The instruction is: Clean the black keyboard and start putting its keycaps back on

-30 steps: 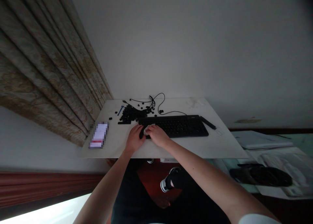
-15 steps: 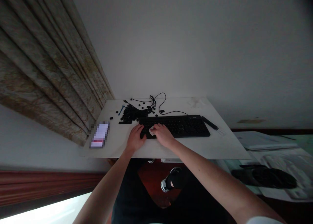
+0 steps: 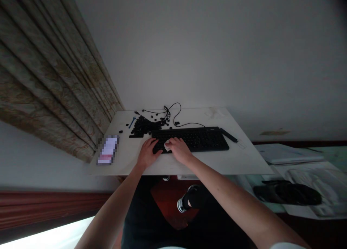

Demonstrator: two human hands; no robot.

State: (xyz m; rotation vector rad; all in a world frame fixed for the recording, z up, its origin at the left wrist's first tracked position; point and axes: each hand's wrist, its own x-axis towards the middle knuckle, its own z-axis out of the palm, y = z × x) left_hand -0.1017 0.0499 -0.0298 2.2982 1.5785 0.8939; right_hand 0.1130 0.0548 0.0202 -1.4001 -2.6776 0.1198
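Note:
A black keyboard lies on the white table, its keycaps off over much of its top. My left hand grips the keyboard's left end, thumb at the front edge and fingers over the side. Bunched in my right hand is a small white wipe, perhaps tissue or cloth, pressed to the left part of the keyboard. The fingers hide some of it. Behind the left hand is a heap of loose black keycaps.
A blue tool lies left of the heap. The cable loops behind the keyboard. A phone, blurred out, is near the left edge. Right of the keyboard lies a dark-handled brush or puller with a wire end. A curtain hangs at left.
The view has shifted slightly, so everything sits a little further left. Both hands keep their places on the keyboard; the right hand with the wipe shows barely any movement.

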